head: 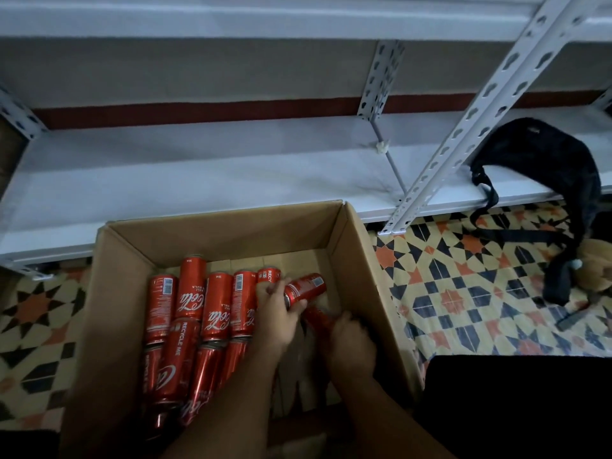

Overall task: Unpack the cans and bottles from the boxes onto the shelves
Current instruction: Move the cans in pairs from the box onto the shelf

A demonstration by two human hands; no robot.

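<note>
Down inside the cardboard box on the tiled floor, the left hand has its fingers wrapped round a red cola can, lifted at 1 o'clock. Right hand fingers close on another can. More cans lie at 9 o'clock; the white shelf stands at 12.

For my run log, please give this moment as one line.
left hand: grips red metal can | right hand: grips second red can | brown cardboard box | white shelf: bare
</note>
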